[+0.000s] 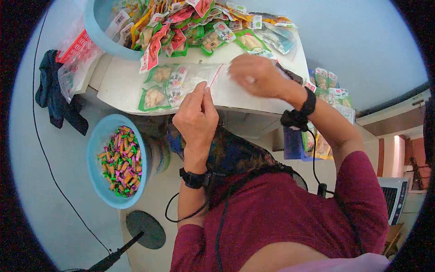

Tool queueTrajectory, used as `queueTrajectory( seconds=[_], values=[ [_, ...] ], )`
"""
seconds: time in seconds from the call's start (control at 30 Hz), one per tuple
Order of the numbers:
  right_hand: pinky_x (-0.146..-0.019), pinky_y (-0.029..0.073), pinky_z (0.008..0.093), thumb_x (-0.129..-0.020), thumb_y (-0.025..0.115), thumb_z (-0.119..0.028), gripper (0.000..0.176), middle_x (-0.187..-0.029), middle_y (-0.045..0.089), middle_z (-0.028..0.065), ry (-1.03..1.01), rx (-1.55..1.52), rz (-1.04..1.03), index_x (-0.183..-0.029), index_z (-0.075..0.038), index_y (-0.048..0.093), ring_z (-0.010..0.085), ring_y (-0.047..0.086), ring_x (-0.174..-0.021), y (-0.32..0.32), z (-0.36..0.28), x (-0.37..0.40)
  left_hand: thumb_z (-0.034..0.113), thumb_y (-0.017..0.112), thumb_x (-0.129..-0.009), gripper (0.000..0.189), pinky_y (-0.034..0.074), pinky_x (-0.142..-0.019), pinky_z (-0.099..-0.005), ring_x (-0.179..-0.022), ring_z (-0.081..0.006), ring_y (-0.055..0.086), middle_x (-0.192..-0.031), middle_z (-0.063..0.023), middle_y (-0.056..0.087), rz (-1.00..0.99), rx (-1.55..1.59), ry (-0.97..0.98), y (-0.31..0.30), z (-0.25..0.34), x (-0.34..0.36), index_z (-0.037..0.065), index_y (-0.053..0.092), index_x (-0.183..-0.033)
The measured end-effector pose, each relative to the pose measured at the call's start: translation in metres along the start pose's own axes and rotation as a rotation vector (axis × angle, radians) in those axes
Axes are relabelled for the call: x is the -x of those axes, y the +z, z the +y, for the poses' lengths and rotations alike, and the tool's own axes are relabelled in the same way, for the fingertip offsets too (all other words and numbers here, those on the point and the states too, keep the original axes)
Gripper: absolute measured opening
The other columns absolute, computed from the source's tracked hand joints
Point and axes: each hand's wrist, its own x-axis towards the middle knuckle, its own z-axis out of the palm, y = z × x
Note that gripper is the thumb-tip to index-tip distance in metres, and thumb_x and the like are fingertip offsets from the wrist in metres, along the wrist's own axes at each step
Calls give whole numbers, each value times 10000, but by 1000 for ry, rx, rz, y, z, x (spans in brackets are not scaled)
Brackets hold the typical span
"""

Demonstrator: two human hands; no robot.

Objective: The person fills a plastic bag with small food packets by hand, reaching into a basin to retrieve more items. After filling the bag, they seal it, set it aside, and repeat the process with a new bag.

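A clear zip bag (192,78) with a red seal line lies on the white table, holding green-edged snack packets (155,97) at its left end. My left hand (197,115) pinches the bag's front edge near the red line, thumb and forefinger together. Just right of the bag's open end, my right hand (256,77) is over the table, blurred, with its fingers curled; whether something small is in them cannot be made out. Behind both hands spreads a heap of red, green and yellow snack packets (213,38).
A blue basin (97,34) leans over the table's back left. Below left stands another blue basin (94,158) of small wrapped sweets. A blue crate (292,144) with packets is at the right. Cables hang by my arms; a black round stand base (147,229) is on the floor.
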Motion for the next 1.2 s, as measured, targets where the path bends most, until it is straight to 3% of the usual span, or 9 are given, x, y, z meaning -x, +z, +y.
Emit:
queueTrajectory(
  seconds=[0.07,0.17,0.47,0.57,0.67,0.8,0.9,1.0,1.2],
  values=[
    [-766,522,372,-809,661,-93,91,-905,686,126,76,110,155,-870,-29,682,303,647,-869,-15,23,11,100,661,-832,167,473,-547,-348,-583,-246,601,-716,-110,627,-24,1,-31,-1,1,2,57,686,-991],
    [-775,515,371,-818,661,-130,132,-934,687,137,342,256,143,-888,-21,685,305,649,-884,-36,36,19,120,672,-832,163,479,-554,-330,-584,-228,606,-717,-113,632,-44,8,-82,-3,4,2,63,691,-984],
    [-781,493,436,-821,645,-263,225,-883,677,167,455,231,142,-932,-77,707,351,633,-847,-5,63,-9,121,685,-803,221,446,-509,-349,-544,-229,554,-676,-91,566,-16,-124,-42,-5,1,7,69,676,-1017],
    [-790,489,440,-804,632,-190,193,-852,668,172,468,173,226,-942,-75,704,359,627,-853,12,77,-34,117,687,-794,234,447,-517,-360,-551,-243,551,-672,-90,556,-12,-143,-20,-7,3,7,65,670,-1022],
    [-891,479,373,-770,586,-16,349,-1116,651,159,539,157,107,-1111,-46,654,317,606,-1047,29,90,-56,115,691,-786,242,448,-521,-365,-566,-254,554,-682,-89,554,-16,-172,3,-9,1,5,66,667,-1023],
    [-1081,340,420,-686,522,60,642,-1415,430,166,434,340,-269,-1312,-85,512,349,363,-1326,35,79,-75,114,696,-779,245,458,-534,-366,-601,-261,569,-727,-89,562,-63,-209,-17,-11,5,5,66,666,-1018],
    [-1043,354,487,-670,542,23,686,-1340,494,196,359,456,-178,-1342,-98,478,351,422,-1279,52,83,-67,107,697,-776,245,466,-548,-368,-622,-264,575,-762,-90,566,-58,-172,-19,-8,5,6,65,664,-1015],
    [-972,368,542,-661,549,-9,712,-1206,575,190,401,370,-397,-1359,-105,446,363,515,-1157,45,86,-73,99,696,-773,243,472,-559,-371,-629,-270,579,-772,-97,565,-42,-174,-4,-4,1,8,61,664,-1010],
    [-823,451,470,-725,567,-56,300,-872,627,176,237,338,-315,-1018,-38,626,361,596,-888,47,86,-62,78,683,-784,229,470,-547,-353,-609,-263,569,-773,-102,563,-25,-189,-10,-6,4,5,49,665,-1011]
  ],
)
